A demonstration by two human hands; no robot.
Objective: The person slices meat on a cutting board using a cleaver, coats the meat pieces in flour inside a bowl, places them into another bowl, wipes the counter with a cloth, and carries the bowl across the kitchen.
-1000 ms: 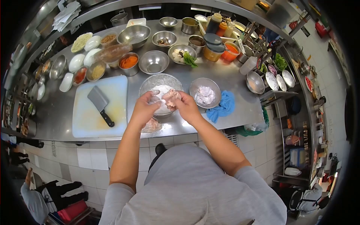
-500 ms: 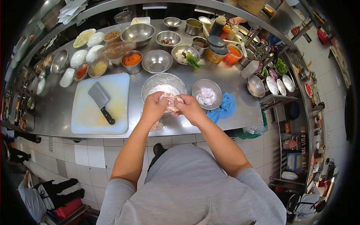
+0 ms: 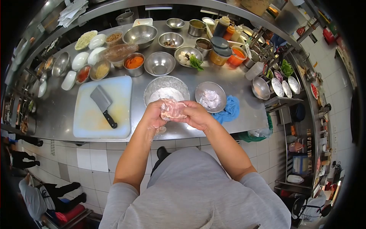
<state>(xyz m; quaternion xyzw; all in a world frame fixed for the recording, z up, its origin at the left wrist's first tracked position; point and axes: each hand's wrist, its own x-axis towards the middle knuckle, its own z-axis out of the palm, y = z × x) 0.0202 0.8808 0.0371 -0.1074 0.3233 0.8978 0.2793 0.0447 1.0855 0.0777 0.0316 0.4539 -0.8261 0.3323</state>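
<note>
One left hand and one right hand grip a floppy piece of raw meat. It is pink, shiny and wrinkly, with pale edges. It is at the near side of a round metal bowl of soft white powder, on a smooth steel desk.

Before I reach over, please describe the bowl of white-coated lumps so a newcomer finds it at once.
On the steel table, past the right hand, sits a metal bowl. Unlike the larger powder bowl, it holds white lumps and has a blue cloth alongside.
</note>
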